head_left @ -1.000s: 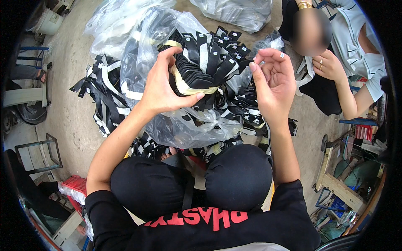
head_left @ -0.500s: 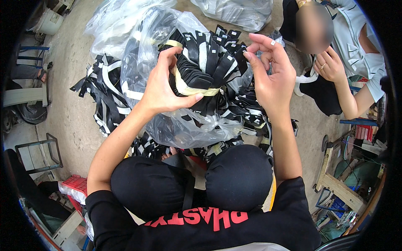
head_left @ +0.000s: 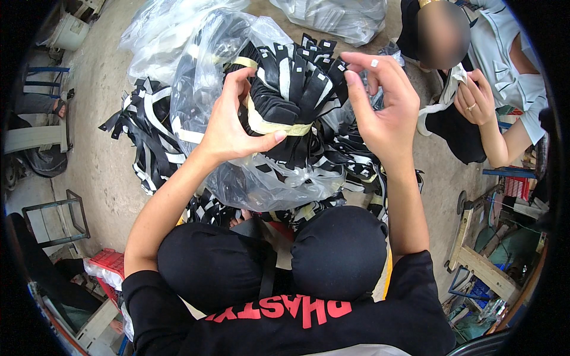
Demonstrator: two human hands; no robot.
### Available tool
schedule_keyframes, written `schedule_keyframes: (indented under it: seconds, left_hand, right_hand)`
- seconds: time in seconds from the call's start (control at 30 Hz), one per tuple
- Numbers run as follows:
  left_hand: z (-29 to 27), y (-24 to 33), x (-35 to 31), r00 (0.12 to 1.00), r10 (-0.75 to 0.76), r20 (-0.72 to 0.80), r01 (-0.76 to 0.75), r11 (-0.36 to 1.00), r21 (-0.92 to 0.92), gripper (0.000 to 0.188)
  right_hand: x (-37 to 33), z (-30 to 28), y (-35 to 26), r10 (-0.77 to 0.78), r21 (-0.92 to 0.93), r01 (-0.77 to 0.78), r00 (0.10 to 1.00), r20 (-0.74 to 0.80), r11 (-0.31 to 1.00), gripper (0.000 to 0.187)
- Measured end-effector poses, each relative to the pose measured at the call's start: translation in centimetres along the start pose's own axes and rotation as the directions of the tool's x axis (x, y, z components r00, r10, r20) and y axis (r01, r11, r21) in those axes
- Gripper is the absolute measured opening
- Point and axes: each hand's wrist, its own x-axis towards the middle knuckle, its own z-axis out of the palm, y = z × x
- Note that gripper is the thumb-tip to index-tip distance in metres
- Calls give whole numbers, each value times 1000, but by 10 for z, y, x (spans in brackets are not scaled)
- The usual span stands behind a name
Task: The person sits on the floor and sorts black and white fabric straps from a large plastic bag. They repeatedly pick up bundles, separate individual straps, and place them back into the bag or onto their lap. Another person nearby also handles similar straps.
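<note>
My left hand [head_left: 228, 127] is closed round the side of a thick bundle of black strips [head_left: 279, 101], its thumb pressed on the pale yellow band [head_left: 279, 126] that ties it. Many strip ends fan out at the top, several with small white square stickers [head_left: 298, 69]. Beside the bundle's right edge, my right hand [head_left: 389, 101] has thumb and forefinger apart, close to the strip ends. A small white sticker [head_left: 374, 63] sits on one of its fingers. Clear plastic bag [head_left: 208, 77] film surrounds the bundle's left and lower sides.
More black and white strips [head_left: 151, 130] lie on the floor at left and under the bundle. Another plastic bag [head_left: 338, 21] is at the back. A co-worker's hand [head_left: 475, 98] at right holds a white strip [head_left: 436, 110]. A red crate [head_left: 107, 264] stands at lower left.
My right hand has shifted slightly left and down, its fingertips nearer the strip ends. My left hand keeps its grip. The co-worker's hand has moved slightly and the white strip is lifted.
</note>
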Motion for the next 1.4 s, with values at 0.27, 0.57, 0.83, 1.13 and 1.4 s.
schedule_keyframes:
  seconds: [0.27,0.57,0.83,1.13,1.4]
  left_hand:
    - [2,0,0,1000,4,-23,-3,998,61,111]
    - [3,5,2,996,72,-57,-60,981,183,107]
    - [5,9,3,999,5,-45,4,980,199,106]
    - [12,11,9,992,-119,-47,123,989,79,119]
    - [10,10,17,990,-136,32,134,989,64,87]
  right_hand:
    - [12,2,1,-33,-18,35,993,114,999,19]
    - [18,-1,4,246,-43,-243,943,225,969,19]
    - [13,1,7,153,-102,-134,966,208,986,17]
    - [23,6,-2,-132,10,137,929,346,990,12]
    - [25,11,0,-144,-46,155,971,189,987,20]
